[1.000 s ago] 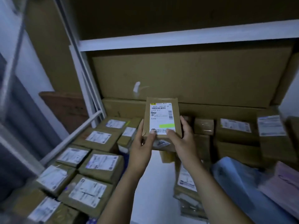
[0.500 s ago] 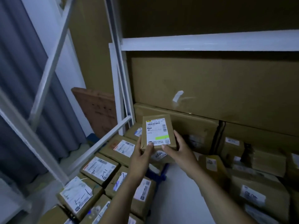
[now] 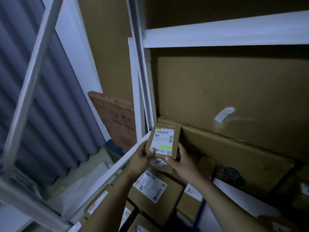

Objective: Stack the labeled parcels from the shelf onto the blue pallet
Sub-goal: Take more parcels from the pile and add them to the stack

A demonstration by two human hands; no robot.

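Note:
I hold a small brown parcel (image 3: pixel 164 142) with a white shipping label and a green stripe, label facing me, at the shelf's left end. My left hand (image 3: pixel 139 160) grips its lower left corner. My right hand (image 3: pixel 181 160) grips its lower right corner and side. Below my hands lie several labeled brown parcels (image 3: pixel 154 191) on the shelf. A blue edge (image 3: pixel 115 148), possibly the pallet, shows low beyond the shelf's left post.
White shelf frame: an upright post (image 3: pixel 138 81), a horizontal beam (image 3: pixel 225 33) above, a slanted rail (image 3: pixel 107 180) under my left arm. Large flat cartons (image 3: pixel 234 91) fill the shelf's back. A reddish-brown board (image 3: pixel 117 118) leans at the left by grey corrugated wall (image 3: pixel 50 114).
The view has swung to the left and upward. Both hands keep the parcel, which has moved left toward the shelf post. The parcels at the right have left the view.

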